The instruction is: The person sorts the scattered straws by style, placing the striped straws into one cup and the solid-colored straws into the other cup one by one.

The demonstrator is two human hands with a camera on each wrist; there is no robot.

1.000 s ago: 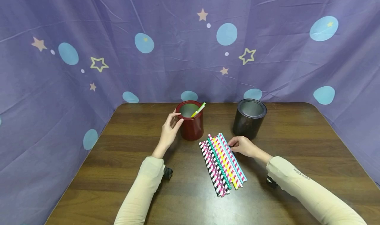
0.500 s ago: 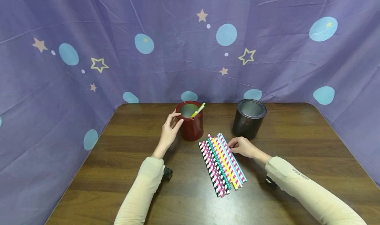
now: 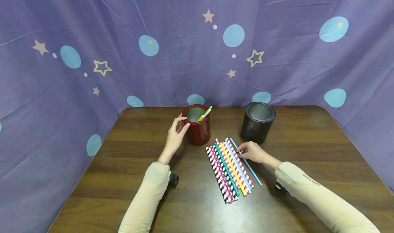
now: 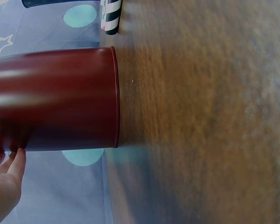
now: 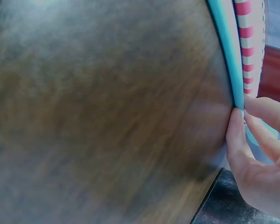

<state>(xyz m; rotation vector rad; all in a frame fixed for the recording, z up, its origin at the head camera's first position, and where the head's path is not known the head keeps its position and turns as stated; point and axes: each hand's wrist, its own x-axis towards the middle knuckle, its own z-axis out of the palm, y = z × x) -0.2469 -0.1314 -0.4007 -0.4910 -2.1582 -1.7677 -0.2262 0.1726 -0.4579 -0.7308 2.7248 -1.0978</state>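
My left hand (image 3: pixel 175 137) holds the dark red canister (image 3: pixel 199 134) at its upper left, thumb and fingers spread around the rim. In the left wrist view the fingertips touch the canister's wall (image 4: pixel 60 102). A few green, white and yellow straws (image 3: pixel 205 113) lean inside it. My right hand (image 3: pixel 252 152) pinches a light blue straw (image 3: pixel 253 174) between thumb and fingers, seen closer in the right wrist view as a blue straw (image 5: pixel 226 51). This straw lies just apart from the row of striped and dotted paper straws (image 3: pixel 227 171) on its left.
A black canister (image 3: pixel 257 127) stands behind my right hand, with no straws visible in it. Everything rests on a brown wooden table (image 3: pixel 123 192). A purple curtain (image 3: pixel 184 76) with stars and dots hangs behind the table's far edge.
The light blue straw has come away from the right edge of the row, its near end swinging right. My left hand stays on the red canister.
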